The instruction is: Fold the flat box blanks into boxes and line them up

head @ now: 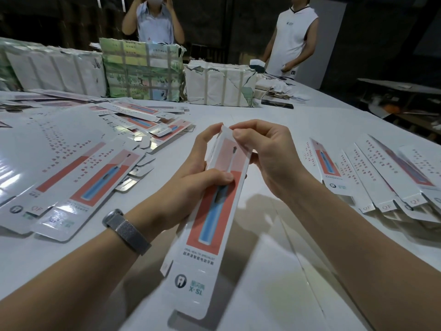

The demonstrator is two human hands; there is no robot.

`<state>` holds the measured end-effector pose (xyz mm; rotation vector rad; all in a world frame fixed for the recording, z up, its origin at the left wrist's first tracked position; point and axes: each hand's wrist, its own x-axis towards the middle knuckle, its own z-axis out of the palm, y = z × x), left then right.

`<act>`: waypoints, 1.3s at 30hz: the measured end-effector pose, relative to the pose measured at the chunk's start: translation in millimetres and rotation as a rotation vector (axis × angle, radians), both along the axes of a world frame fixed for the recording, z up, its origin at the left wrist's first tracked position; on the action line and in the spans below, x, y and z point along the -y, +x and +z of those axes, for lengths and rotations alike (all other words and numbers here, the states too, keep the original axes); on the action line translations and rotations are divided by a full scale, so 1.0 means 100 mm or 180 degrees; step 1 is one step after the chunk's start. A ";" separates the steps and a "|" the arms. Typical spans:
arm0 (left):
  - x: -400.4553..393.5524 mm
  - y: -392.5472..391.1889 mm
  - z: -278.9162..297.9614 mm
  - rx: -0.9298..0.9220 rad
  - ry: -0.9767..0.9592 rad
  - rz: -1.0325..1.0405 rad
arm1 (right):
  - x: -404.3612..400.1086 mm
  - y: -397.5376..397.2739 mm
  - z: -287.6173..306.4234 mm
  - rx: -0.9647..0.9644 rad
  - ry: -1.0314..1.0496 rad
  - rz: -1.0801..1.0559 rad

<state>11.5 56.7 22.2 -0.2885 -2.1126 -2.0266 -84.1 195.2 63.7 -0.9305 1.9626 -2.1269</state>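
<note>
**Two hands working the far end of a toothbrush carton**

Both forearms reach forward over the white desk [274, 120] and converge on one long, narrow white cardboard box [214, 211] printed with a red panel and a blue toothbrush. The box is held above the desk, its near end toward the camera and its far end raised between the hands. The left hand [202, 163] grasps the box from its left side: thumb laid across the printed face, fingers curled up to the far end; a grey mesh-strap watch [125, 229] sits on that wrist. The right hand [265, 156] pinches the far end flap, fingers curled, wrist bent downward. A loose heap of flat white box blanks [78, 163] lies at left. Folded boxes [381, 175] lie side by side at right.
</note>
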 end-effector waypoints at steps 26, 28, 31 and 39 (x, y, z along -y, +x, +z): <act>0.02 -0.02 0.00 -0.0312 0.0276 0.0072 | -0.08 -0.11 -0.05 -0.0193 -0.0001 0.0826; 0.01 -0.03 -0.01 -0.0394 0.0273 0.0142 | -0.06 -0.09 -0.06 -0.0093 -0.0084 0.0881; 0.02 -0.03 -0.02 -0.0456 0.0201 0.0292 | -0.04 -0.06 -0.08 0.0037 -0.0186 0.0895; -0.02 -0.07 0.00 -0.0507 0.0142 0.0580 | 0.10 0.09 -0.13 -0.0696 0.0152 -0.0323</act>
